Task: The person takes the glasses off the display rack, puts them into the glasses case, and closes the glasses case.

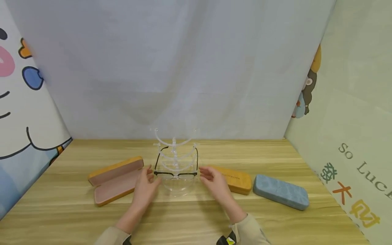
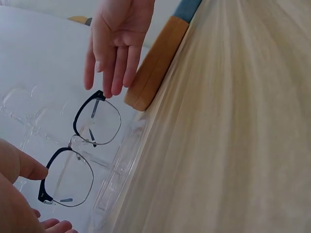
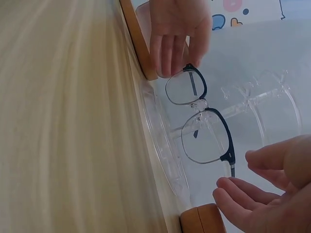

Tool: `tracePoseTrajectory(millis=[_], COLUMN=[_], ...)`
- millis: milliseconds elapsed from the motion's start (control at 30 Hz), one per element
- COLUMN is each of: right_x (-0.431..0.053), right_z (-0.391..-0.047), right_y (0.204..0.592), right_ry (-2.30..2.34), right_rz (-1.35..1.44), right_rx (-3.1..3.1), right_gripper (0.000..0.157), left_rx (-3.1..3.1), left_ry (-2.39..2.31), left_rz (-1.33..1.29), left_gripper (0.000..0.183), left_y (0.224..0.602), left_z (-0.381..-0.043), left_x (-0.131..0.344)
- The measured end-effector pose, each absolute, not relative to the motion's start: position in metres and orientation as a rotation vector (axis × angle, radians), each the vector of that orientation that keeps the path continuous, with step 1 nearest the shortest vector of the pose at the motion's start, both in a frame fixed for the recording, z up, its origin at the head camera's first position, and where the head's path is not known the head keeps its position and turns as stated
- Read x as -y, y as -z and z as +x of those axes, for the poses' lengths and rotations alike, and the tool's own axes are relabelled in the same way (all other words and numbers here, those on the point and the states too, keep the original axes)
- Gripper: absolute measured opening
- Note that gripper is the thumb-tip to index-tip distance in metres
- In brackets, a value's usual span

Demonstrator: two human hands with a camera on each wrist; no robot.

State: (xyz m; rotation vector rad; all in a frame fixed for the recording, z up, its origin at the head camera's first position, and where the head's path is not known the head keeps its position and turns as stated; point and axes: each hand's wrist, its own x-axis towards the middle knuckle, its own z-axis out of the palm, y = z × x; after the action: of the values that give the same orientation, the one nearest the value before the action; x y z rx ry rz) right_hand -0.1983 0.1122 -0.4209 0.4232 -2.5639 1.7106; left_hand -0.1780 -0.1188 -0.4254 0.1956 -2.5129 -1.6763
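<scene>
So, left to right: one yellow case (image 1: 117, 185), lid up, just outside the fingers of the left hand (image 1: 145, 188). Those fingers are loosely spread and gripping nothing; can't tell if the thumb touches the frame. Between both hands' fingers there's one pair of glasses (image 1: 186, 174) on one clear stand (image 1: 175, 159). Probably light, stiff and kinda fragile, slick lenses too, so I'd pinch the frame's outer corners. The right hand (image 1: 215, 182) has relaxed, parted fingers, nothing held. Past those: a second yellow case (image 1: 237, 181), closed, then one blue case (image 1: 281, 192).
</scene>
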Motion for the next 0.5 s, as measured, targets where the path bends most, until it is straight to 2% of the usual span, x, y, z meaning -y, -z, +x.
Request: tracePoseTrajectory(millis=[500], right_x=[-0.1021], right_z=[-0.2001], right_y=[0.4207], right_ry=[-1.905], right_rz=[0.378], right_rx=[2.556], right_gripper=[0.033], left_rx=[2.494], left_ry=[1.592], left_rz=[0.157], left_gripper=[0.039], left_y=[0.4272], left_z=[-0.1874], left_x=[0.1246])
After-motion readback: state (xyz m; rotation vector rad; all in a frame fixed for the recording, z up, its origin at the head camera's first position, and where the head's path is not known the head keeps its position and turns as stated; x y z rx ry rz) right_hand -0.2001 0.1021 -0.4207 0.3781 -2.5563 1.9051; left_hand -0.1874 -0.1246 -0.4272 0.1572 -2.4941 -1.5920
